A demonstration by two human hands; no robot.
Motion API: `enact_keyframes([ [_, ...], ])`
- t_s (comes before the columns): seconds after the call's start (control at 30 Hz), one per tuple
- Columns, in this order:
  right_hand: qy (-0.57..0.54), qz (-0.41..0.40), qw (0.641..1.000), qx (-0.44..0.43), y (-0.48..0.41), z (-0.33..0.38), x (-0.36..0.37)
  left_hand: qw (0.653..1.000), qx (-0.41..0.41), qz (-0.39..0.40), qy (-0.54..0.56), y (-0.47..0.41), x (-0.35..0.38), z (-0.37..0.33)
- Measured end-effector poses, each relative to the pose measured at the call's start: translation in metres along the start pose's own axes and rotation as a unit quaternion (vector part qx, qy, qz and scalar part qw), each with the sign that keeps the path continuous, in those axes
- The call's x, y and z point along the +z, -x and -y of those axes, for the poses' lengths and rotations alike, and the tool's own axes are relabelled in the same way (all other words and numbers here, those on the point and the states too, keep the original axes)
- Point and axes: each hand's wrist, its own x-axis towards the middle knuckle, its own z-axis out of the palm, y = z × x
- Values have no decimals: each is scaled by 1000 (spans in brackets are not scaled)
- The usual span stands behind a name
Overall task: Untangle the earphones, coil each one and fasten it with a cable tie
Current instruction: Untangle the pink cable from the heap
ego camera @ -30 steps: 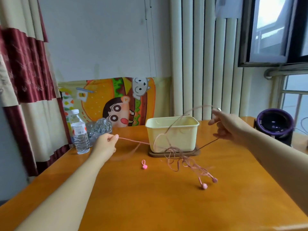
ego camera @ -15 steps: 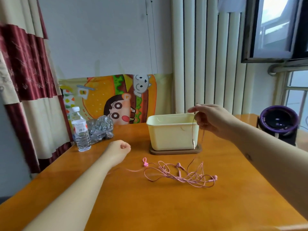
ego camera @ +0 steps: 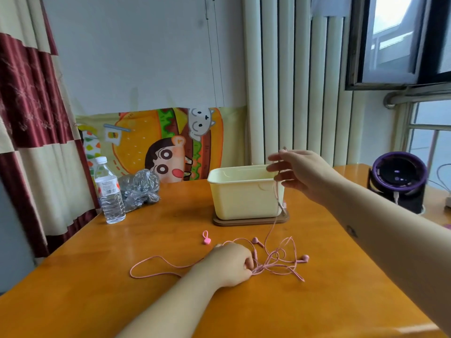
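Since the earlier frame, the left hand (ego camera: 231, 264) has advanced onto the tangle, fingers curled on it. The right hand (ego camera: 301, 175) pinches one raised strand before the tub (ego camera: 244, 198). The earphones (ego camera: 275, 262) lie knotted on the table (ego camera: 97, 301), with the cable tie (ego camera: 206, 239) nearby. The cord looks light, limp and snag-prone: grip beside the knot.

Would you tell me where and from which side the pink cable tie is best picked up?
Probably pinch the pink cable tie at its round bead end, coming from above: it lies flat on the table, just apart from the earphone cord.
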Motion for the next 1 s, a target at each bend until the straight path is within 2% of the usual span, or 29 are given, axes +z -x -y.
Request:
enact_keyframes([
  [0.13,139,24,989,44,-4,-30,-8,999,27,-14,16,6,-6,4],
  [0.27,291,40,948,121,-12,-58,-13,990,22,-110,87,6,-25,21],
  [0.3,346,56,926,138,-12,-62,-15,985,32,-137,98,8,-32,24],
  [0.37,514,95,841,138,-9,-62,-15,975,51,-180,121,15,-46,26],
  [0.4,580,98,801,105,-6,-58,-12,970,58,-200,128,18,-51,27],
  [0.43,598,103,793,55,-3,-53,-6,964,62,-220,133,20,-58,27],
  [0.47,564,119,817,0,1,-48,2,958,65,-242,139,21,-63,26],
  [0.5,490,157,856,-45,7,-42,11,950,67,-266,147,21,-68,25],
  [0.53,406,210,887,-59,14,-34,22,941,70,-290,157,19,-71,23],
  [0.57,353,262,896,-56,20,-28,33,931,75,-315,171,19,-75,19],
  [0.6,343,292,890,-68,24,-26,43,919,82,-339,184,18,-78,16],
  [0.63,355,294,883,-89,24,-29,49,907,91,-363,193,18,-82,13],
  [0.67,352,278,887,-109,24,-31,52,897,100,-383,198,18,-85,13],
  [0.73,280,232,927,-92,20,-32,50,888,108,-400,199,21,-93,18],
  [0.83,135,124,982,-51,10,-30,33,913,71,-369,156,25,-99,40],
  [0.9,54,28,997,-40,-2,-30,17,918,27,-378,117,26,-100,56],
  [1.0,-95,-63,993,19,-16,-34,-2,884,-53,-427,180,26,-99,74],
])
